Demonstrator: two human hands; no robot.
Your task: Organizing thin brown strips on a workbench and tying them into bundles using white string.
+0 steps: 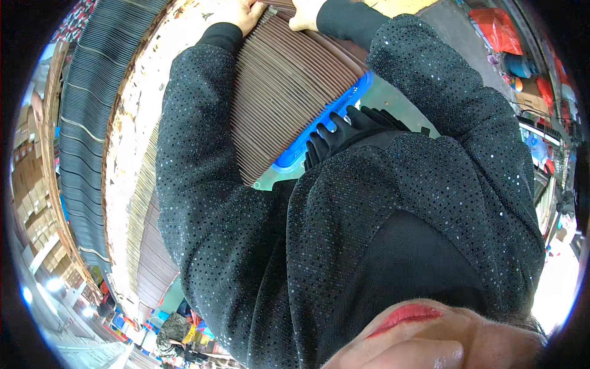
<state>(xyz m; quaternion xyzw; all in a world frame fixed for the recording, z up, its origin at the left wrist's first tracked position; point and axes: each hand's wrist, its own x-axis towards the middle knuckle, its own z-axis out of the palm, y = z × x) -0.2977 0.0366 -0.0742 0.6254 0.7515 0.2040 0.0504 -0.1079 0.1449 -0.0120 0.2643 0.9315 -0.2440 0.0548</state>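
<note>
Pleats [292,92] run between left fingers [258,8] and right fingers [298,23], touching both; their grip cannot be told.

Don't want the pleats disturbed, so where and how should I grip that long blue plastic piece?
Probably pinch the blue piece by the exposed edge near its right end, coming from your right: black gathered fabric crowds its middle, and brown pleated material borders its far side.

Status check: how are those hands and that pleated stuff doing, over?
Left hand and right hand at brown pleats, grip unclear. Pleats spread out. Blue piece along near edge; no obstruction visible.
</note>
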